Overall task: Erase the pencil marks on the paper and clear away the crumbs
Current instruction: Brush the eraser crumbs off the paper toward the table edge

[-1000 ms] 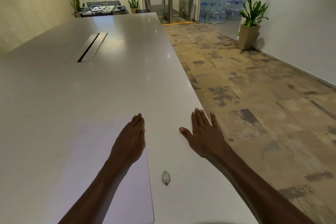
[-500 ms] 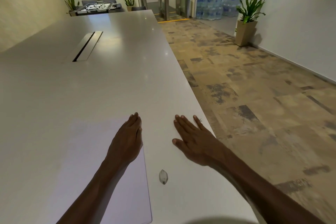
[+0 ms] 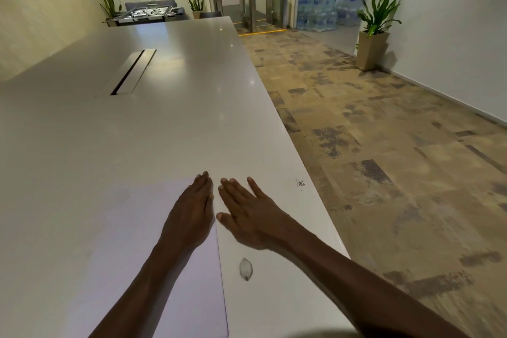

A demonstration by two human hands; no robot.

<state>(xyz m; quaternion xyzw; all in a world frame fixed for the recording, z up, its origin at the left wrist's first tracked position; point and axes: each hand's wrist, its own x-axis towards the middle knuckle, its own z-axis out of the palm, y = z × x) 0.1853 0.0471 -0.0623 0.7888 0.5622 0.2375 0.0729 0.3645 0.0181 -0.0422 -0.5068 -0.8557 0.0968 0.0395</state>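
- The sheet of paper lies flat on the white worktop, its near edge cut off by the frame; no pencil marks can be made out on it.
- Just right of the paper, a small greyish eraser lies untouched.
- The left hand rests flat on the paper's right edge, fingers straight, grasping nothing.
- The right hand, flat and released, lies just beyond that edge.
- Dark crumbs sit further right, near the worktop's edge.
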